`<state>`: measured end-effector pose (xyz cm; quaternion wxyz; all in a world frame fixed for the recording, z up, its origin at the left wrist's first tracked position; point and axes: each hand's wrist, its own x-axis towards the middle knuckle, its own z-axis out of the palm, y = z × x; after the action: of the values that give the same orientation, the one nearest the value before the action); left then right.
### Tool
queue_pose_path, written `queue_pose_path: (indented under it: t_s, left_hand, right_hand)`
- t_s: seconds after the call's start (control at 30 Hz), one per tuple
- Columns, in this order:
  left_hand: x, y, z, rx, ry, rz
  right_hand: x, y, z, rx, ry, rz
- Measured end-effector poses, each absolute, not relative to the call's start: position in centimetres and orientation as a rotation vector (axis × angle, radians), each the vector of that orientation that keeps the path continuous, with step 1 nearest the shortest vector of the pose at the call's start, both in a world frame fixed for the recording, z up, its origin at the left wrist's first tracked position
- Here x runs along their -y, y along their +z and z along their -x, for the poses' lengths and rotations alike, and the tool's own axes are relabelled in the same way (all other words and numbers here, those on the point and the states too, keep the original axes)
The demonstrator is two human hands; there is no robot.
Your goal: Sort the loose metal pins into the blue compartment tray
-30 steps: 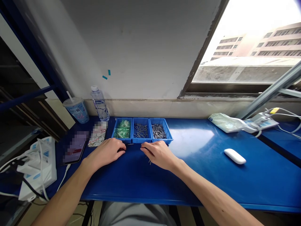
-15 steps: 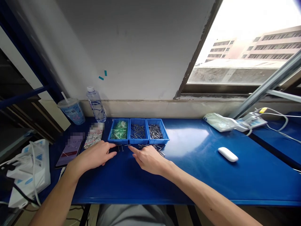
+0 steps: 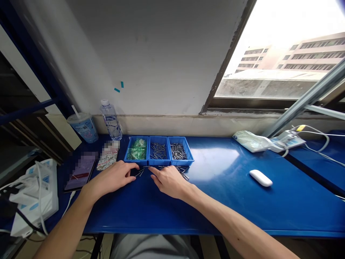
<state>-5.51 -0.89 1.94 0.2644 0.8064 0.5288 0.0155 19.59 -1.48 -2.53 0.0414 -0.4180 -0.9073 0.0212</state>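
My left hand (image 3: 117,177) rests low over the blue table, thumb and index finger apart, beside a few loose thin screws (image 3: 140,172). It grips nothing. My right hand (image 3: 172,182) has its index finger stretched out, the tip at one end of a screw lying in front of the bins; nothing is held. Under and behind that hand lies a spread of more screws (image 3: 185,176). Just beyond are three joined blue bins: the left bin (image 3: 125,158) has green packets, the middle bin (image 3: 159,162) longer screws, the right bin (image 3: 190,158) many dark screws.
A water bottle (image 3: 111,122) and a lidded cup (image 3: 84,128) stand by the wall. A phone (image 3: 81,172) and a patterned packet (image 3: 108,156) lie left. Power strips (image 3: 48,190) with cables are at far left. Right: a white case (image 3: 261,178) and a plastic pack (image 3: 250,141).
My left hand has shifted slightly right, its fingertips nearer the loose screws. Those screws now lie slanted and closer together. My right hand has barely moved.
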Motion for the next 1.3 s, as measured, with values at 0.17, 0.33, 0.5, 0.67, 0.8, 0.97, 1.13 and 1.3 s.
queue_pose_path:
  t_s: [0.17, 0.33, 0.5, 0.67, 0.8, 0.97, 1.13, 1.3]
  left_hand:
    - [0.7, 2.0, 4.9, -1.509, -0.042, -2.169]
    - [0.8, 1.6, 4.3, -1.478, 0.015, -2.236]
    - [0.9, 1.1, 3.8, -1.431, 0.069, -2.308]
    - [0.9, 0.8, 3.6, -1.403, 0.127, -2.366]
    - [0.8, 0.4, 3.3, -1.403, 0.137, -2.387]
    - [1.0, 0.2, 2.4, -1.356, 0.171, -2.445]
    - [1.1, -0.1, 1.7, -1.328, 0.197, -2.482]
    - [1.0, -0.5, 1.7, -1.389, 0.222, -2.473]
  right_hand:
    - [1.5, -2.4, -19.3, 2.842, -0.021, 1.293]
    - [1.6, -2.2, -19.1, 2.848, -0.005, 1.283]
    - [1.5, -2.2, -19.2, 2.802, -0.012, 1.248]
    - [1.1, -2.5, -19.3, 2.784, -0.032, 1.254]
    - [0.9, -2.6, -19.3, 2.784, 0.006, 1.273]
    - [0.7, -2.8, -19.5, 2.769, 0.045, 1.285]
    - [0.7, -3.2, -19.5, 2.739, 0.018, 1.287]
    - [0.7, -3.1, -19.5, 2.744, 0.036, 1.245]
